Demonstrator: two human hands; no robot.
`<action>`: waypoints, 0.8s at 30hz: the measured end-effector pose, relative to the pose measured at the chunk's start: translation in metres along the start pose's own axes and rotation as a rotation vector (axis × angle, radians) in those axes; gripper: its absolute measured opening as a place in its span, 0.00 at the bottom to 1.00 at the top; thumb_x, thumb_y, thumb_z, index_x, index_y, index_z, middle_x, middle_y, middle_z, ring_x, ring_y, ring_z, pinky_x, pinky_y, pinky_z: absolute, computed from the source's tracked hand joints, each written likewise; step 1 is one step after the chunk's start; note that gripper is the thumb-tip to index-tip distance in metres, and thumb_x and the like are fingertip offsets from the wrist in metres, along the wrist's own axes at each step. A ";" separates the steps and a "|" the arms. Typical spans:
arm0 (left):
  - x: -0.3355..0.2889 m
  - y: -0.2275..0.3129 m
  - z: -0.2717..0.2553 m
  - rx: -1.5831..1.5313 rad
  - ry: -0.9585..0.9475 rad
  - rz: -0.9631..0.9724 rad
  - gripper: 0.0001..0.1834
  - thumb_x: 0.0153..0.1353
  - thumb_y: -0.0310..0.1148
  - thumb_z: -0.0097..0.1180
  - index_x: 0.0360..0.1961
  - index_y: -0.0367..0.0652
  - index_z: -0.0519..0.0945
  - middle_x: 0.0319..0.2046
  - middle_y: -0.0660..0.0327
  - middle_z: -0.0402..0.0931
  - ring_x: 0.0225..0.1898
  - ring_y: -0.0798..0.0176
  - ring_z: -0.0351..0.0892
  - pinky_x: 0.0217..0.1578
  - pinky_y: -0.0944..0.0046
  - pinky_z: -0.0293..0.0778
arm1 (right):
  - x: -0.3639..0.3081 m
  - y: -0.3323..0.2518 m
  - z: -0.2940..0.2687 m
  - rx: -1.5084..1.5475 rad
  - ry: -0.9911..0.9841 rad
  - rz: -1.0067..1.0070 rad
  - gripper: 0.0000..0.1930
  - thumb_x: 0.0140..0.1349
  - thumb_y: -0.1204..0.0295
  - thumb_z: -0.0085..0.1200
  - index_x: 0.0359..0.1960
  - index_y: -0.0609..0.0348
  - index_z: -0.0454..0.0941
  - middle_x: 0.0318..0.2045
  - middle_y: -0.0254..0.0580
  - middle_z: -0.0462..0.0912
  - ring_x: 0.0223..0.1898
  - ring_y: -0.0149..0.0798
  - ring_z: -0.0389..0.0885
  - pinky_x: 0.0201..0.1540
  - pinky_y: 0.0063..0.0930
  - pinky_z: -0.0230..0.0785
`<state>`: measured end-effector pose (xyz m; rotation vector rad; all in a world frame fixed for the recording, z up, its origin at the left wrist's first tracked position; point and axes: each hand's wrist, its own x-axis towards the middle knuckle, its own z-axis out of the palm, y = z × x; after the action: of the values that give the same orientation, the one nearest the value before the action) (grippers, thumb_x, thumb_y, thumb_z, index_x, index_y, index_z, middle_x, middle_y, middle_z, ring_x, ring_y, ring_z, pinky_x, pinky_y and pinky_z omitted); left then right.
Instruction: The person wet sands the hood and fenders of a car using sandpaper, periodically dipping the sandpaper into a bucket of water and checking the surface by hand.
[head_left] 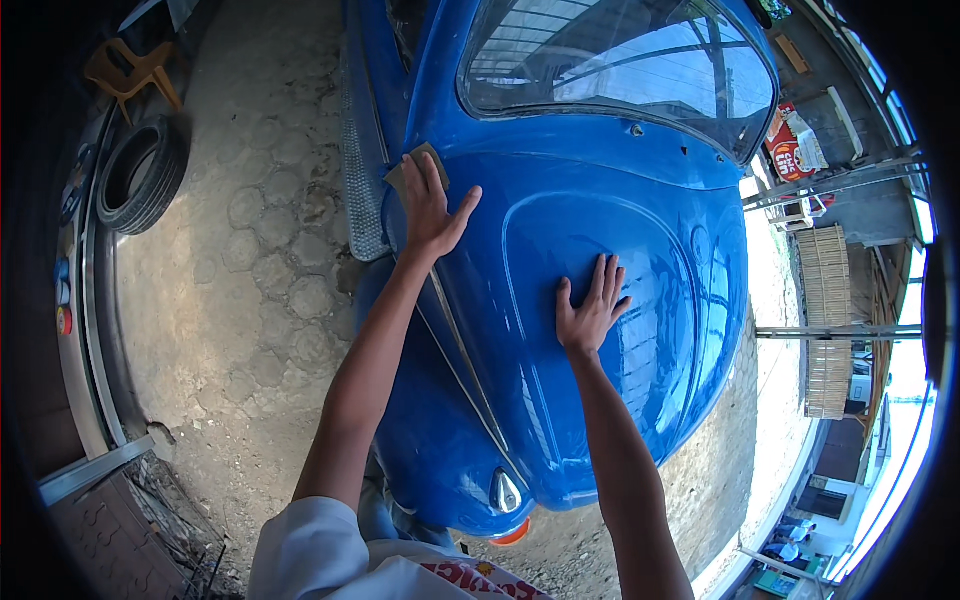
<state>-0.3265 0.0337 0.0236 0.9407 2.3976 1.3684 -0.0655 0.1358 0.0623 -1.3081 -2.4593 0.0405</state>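
Note:
A glossy blue car with a rounded hood [560, 225] and curved fender [430, 440] stands before me. My left hand [432, 212] is laid at the body's left side, below the windshield [610, 60] corner. Its fingers press a brown piece of what looks like sandpaper [436, 168] against the paint, thumb spread away. My right hand [592, 312] rests on the middle of the hood, fingers apart and holding nothing. A chrome teardrop-shaped lamp [506, 492] sits on the fender, near a bright trim strip [455, 320].
Left of the car, a loose tire [143, 175] and an orange-brown plastic chair [130, 75] stand on the rough concrete floor [270, 220]. A textured metal running board [360, 190] edges the car. Off to the right are metal posts [840, 332] and a bamboo screen [825, 320].

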 end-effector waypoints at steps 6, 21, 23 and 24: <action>-0.029 -0.018 0.007 -0.176 -0.023 -0.035 0.63 0.63 0.72 0.47 0.77 0.34 0.33 0.76 0.34 0.24 0.78 0.36 0.24 0.76 0.40 0.40 | -0.002 0.002 0.006 -0.007 0.002 -0.003 0.41 0.65 0.48 0.51 0.75 0.57 0.58 0.77 0.49 0.54 0.79 0.53 0.44 0.74 0.70 0.27; -0.161 0.000 0.021 -0.399 -0.135 -0.094 0.57 0.67 0.61 0.53 0.77 0.32 0.36 0.77 0.34 0.31 0.79 0.37 0.31 0.76 0.44 0.41 | -0.001 0.010 0.005 0.000 0.028 -0.008 0.39 0.65 0.49 0.52 0.75 0.52 0.59 0.77 0.46 0.55 0.79 0.51 0.46 0.74 0.69 0.29; -0.179 -0.008 0.016 -0.400 -0.105 -0.072 0.56 0.67 0.59 0.54 0.77 0.32 0.38 0.77 0.35 0.34 0.79 0.38 0.33 0.76 0.44 0.42 | 0.000 0.007 0.008 0.012 0.041 -0.010 0.39 0.65 0.48 0.52 0.75 0.51 0.59 0.76 0.45 0.56 0.79 0.51 0.46 0.74 0.69 0.29; -0.191 -0.011 0.013 -0.465 -0.050 -0.065 0.54 0.68 0.57 0.54 0.77 0.31 0.40 0.77 0.36 0.36 0.78 0.38 0.36 0.76 0.45 0.43 | 0.000 0.009 0.009 0.010 0.038 -0.007 0.39 0.65 0.48 0.52 0.75 0.51 0.59 0.76 0.45 0.56 0.79 0.51 0.46 0.74 0.69 0.29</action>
<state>-0.1782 -0.0818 -0.0145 0.7496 1.9225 1.7440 -0.0617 0.1422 0.0524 -1.2843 -2.4285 0.0254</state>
